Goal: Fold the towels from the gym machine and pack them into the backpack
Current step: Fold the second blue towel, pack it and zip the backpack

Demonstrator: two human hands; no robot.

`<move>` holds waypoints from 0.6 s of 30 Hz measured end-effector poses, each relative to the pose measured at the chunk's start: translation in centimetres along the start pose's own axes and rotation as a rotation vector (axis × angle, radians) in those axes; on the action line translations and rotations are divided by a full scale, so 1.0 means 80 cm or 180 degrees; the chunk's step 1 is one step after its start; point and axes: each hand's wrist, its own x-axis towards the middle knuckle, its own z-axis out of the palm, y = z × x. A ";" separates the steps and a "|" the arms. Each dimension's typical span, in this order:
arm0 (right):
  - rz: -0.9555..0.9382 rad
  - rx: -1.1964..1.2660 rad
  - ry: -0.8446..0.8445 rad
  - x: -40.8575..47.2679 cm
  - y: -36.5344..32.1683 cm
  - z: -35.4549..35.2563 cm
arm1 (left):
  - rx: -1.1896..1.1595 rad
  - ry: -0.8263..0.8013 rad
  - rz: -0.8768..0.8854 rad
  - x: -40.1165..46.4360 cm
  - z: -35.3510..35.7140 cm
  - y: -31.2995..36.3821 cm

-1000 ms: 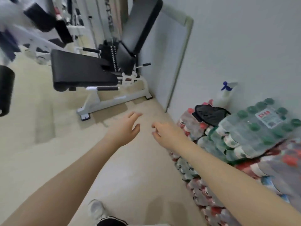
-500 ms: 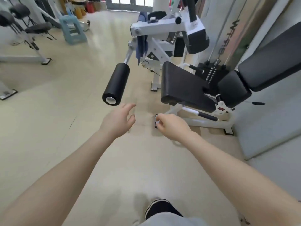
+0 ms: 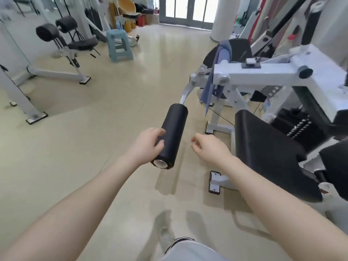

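1. A white steel gym machine has a smooth black padded seat.
2. A matte black foam roller juts from the machine's left side.
3. A soft blue towel drapes over the machine's frame, behind the roller.
4. The left hand, fingers loosely curled, overlaps the roller; contact is unclear.
5. The right hand hovers right of the roller, loosely curled, holding nothing.

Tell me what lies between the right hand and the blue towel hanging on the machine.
In the head view, between the right hand and the blue towel lie bare floor and the machine's white base foot. The black foam roller sits just left of that line.
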 end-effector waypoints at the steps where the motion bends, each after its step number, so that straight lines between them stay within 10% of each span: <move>1: 0.0000 0.0024 0.0027 0.032 -0.005 -0.010 | 0.0009 -0.0035 0.0016 0.028 -0.009 -0.011; 18: 0.1349 0.0370 0.0478 0.461 -0.099 -0.003 | 0.0096 -0.0895 0.1174 0.477 -0.125 -0.266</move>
